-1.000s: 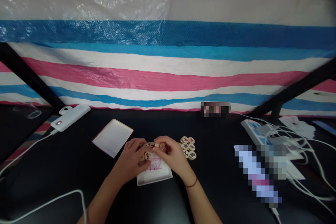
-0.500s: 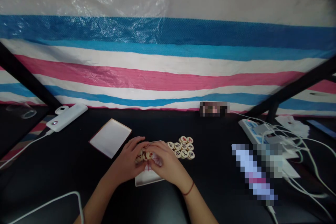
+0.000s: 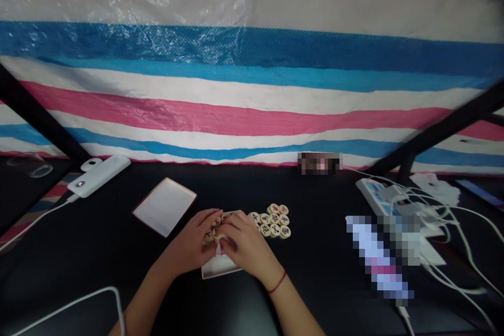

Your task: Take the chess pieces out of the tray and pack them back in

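Both hands meet over a shallow white box [image 3: 222, 268] on the black table. My left hand [image 3: 193, 239] curls its fingers and thumb around round cream xiangqi pieces [image 3: 207, 235] at the box's left side. From the right, my right hand [image 3: 248, 244] pinches a xiangqi piece [image 3: 219, 236] between thumb and fingers, close to the left fingertips. Part of the box's inside and some pieces are hidden beneath the hands. Beside the right hand, several more xiangqi pieces [image 3: 274, 219] with red and black characters stand in stacks on the table.
A box lid [image 3: 165, 207] lies behind my left hand. At the back left is a white power bank [image 3: 99, 176] with a cable. To the right are a power strip [image 3: 372, 197], tangled white cables and a blurred-out phone-like object [image 3: 378, 257]. A striped sheet [image 3: 252, 89] hangs behind.
My right hand's fingers have shifted slightly left, nearer the left fingertips, and the piece between them has moved with them. The stacked pieces and lid stay put.
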### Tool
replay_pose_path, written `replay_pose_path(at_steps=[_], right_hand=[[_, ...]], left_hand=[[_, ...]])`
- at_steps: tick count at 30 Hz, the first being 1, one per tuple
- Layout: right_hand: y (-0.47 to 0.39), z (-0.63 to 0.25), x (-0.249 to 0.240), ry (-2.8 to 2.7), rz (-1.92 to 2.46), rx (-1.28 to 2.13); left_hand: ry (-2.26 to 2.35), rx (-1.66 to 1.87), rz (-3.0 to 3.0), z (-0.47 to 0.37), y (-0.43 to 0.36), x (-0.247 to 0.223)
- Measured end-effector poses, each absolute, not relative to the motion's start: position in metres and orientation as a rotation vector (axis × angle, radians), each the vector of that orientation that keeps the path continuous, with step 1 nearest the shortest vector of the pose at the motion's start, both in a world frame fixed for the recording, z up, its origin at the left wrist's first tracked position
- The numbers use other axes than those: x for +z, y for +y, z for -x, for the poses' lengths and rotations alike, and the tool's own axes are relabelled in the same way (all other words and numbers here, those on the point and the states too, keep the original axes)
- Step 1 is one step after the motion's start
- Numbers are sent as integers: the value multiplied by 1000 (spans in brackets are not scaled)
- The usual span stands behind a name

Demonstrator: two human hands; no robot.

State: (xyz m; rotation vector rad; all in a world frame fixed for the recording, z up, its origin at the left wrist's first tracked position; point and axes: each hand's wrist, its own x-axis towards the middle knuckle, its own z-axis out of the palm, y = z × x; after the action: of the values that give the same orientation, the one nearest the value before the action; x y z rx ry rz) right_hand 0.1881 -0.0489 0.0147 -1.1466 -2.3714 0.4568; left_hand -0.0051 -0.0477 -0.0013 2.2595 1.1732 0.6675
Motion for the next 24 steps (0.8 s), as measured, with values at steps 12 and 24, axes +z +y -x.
replay_pose_path(at_steps=[12, 24], right_hand=[[-43, -195, 22, -2126, 1099, 688], [3, -281, 29, -1967, 2016, 527]], left_hand=[[1200, 710, -2377, -3, -48, -3], [1242, 703, -2395, -8, -44, -4]])
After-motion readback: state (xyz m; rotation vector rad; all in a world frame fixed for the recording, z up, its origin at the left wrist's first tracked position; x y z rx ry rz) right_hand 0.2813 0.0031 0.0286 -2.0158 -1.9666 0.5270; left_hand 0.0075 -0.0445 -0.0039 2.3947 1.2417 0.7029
